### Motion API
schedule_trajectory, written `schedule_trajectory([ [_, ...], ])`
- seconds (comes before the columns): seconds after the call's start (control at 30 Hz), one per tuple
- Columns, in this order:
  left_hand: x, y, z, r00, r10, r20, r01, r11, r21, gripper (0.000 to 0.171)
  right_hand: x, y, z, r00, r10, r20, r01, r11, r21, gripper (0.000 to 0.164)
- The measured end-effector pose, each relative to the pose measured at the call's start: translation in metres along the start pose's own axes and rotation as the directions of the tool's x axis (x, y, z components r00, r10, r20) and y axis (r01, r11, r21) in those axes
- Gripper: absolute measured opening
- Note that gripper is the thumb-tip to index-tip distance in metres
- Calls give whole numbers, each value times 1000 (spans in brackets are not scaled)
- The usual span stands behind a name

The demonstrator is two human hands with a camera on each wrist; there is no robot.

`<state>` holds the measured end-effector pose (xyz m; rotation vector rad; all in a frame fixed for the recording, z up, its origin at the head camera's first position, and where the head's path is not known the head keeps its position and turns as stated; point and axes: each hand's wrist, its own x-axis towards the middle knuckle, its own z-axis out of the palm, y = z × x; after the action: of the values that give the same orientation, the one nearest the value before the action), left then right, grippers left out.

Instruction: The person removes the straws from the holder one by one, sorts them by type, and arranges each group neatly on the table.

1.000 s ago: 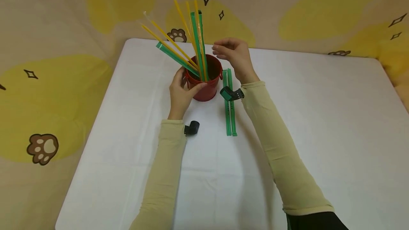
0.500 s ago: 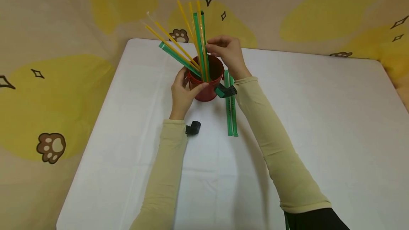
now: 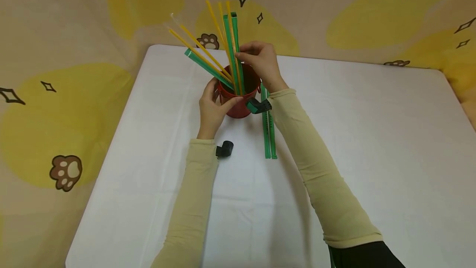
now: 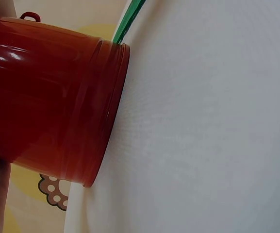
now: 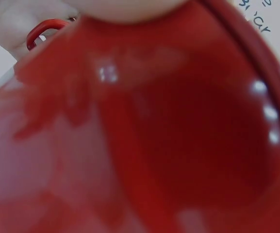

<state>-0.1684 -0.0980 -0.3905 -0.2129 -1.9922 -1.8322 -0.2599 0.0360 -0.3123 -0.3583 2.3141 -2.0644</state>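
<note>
A small red bucket [image 3: 236, 111] stands on the white table, seen from the side in the left wrist view and close up in the right wrist view. My left hand [image 3: 211, 113] grips it near the rim, thumb in front and fingers round the left side. Several yellow straws [image 3: 181, 39] in clear wrappers lean in the bucket among long green-wrapped sticks [image 3: 204, 63]. Over the rim, thumb and fingertips of my right hand [image 3: 263, 60] pinch the rightmost upright green-wrapped stick [image 3: 235, 28] about halfway up.
Two more green-wrapped sticks [image 3: 266, 135] lie side by side on the white table [image 3: 353, 144], right of the bucket and partly under my right wrist. A patterned beige and yellow cloth [image 3: 297, 7] hangs behind the table.
My right hand has moved left from beside the bucket to the upright green-wrapped stick, and its fingers have closed there. The left hand still holds the bucket.
</note>
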Motion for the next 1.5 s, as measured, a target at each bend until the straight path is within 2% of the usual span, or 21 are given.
schedule_trajectory([
  [0.27, 0, -1, 0, 1000, -7, 0, 7, 1000, 4, 68, 0, -1, -1, 1000, 21, 7, -21, 1000, -7, 18],
  [0.43, 0, -1, 0, 1000, -4, 0, 4, 1000, -4, 69, -2, -1, -4, 1000, 28, 8, -29, 999, 25, 16],
  [0.77, -1, -1, 0, 1000, 11, 8, -11, 1000, 18, 69, -9, -1, -13, 1000, 25, -12, -24, 998, 57, 13],
  [1.03, 0, -1, 1, 1000, 6, 12, -6, 1000, 3, 68, -19, -1, -22, 1000, 8, -16, -7, 997, 83, 11],
  [1.3, -1, -1, 0, 1000, -5, 15, 5, 1000, 4, 68, -31, -2, -24, 1000, -12, -10, 12, 1000, 29, 11],
  [1.5, 0, -2, 0, 1000, 20, 13, -20, 1000, 10, 68, -35, 0, -27, 1000, -24, -15, 24, 999, -22, 12],
])
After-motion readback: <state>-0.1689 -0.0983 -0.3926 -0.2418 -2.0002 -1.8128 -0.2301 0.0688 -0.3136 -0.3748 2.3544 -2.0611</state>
